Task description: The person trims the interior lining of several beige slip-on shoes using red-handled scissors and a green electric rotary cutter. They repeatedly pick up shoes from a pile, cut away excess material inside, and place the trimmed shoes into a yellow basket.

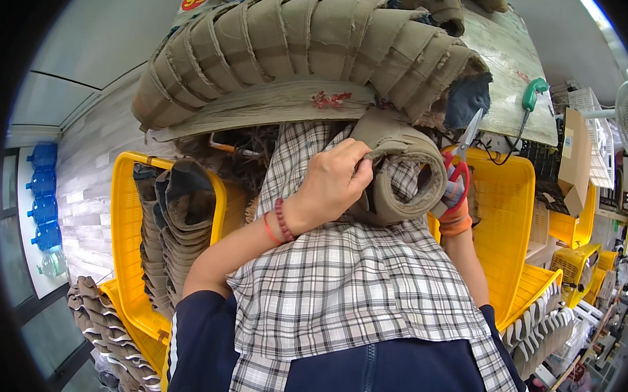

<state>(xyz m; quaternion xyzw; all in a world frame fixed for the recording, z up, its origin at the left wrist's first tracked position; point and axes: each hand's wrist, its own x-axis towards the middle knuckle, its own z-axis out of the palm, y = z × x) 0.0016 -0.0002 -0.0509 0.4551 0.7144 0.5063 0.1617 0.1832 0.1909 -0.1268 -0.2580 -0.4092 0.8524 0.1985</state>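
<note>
A single head-worn fisheye view looks steeply down from close above the lap, workbench (506,57) far, yellow crates (130,257) left and right.

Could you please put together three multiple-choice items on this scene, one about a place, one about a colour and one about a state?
1. Where do the stacked tan pieces on the person's left sit?
A. in a yellow crate
B. on a chair
C. in a cardboard box

2. What colour are the scissor handles?
A. blue
B. red
C. white

3. How does the left hand stand?
A. open and flat
B. out of view
C. closed on the tan shoe upper

Answers: 1 A, the stack stands inside the yellow crate. 2 B, the scissors in the right hand have red handles. 3 C, the left hand grips the edge of the tan shoe upper.
</note>
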